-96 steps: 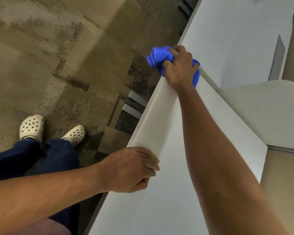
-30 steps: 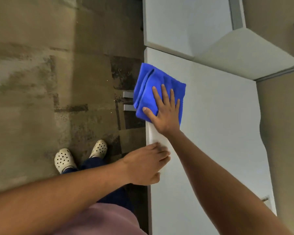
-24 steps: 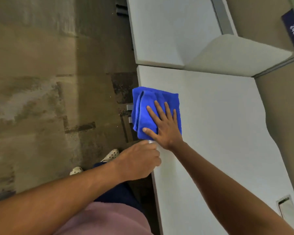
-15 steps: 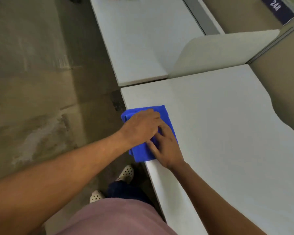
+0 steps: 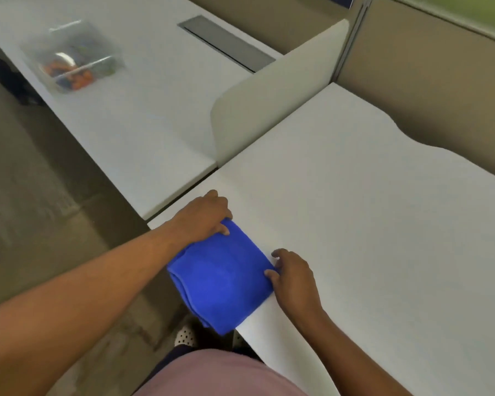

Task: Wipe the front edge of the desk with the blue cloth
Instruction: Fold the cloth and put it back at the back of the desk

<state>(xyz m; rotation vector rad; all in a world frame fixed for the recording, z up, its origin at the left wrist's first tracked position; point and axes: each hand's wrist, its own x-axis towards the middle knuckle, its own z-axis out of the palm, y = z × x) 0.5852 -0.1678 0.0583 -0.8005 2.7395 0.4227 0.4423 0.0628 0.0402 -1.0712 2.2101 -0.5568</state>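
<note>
The folded blue cloth [image 5: 222, 277] lies over the front edge of the white desk [image 5: 369, 224], near its left corner, partly hanging past the edge. My left hand [image 5: 205, 217] grips the cloth's far end with curled fingers. My right hand [image 5: 293, 277] rests on the desk at the cloth's right side, fingertips touching its edge.
A second white desk [image 5: 143, 121] adjoins on the left, behind a low white divider [image 5: 272, 101]. On it stand a clear plastic box [image 5: 75, 57] with small coloured items and a grey cable hatch [image 5: 226, 44]. Beige partition walls [image 5: 440, 81] run behind. Floor lies at left.
My view has lifted from the floor side to the desktop. My right hand slid off the cloth's top to its right edge, and my left hand came up from the desk edge and took the cloth's far end.
</note>
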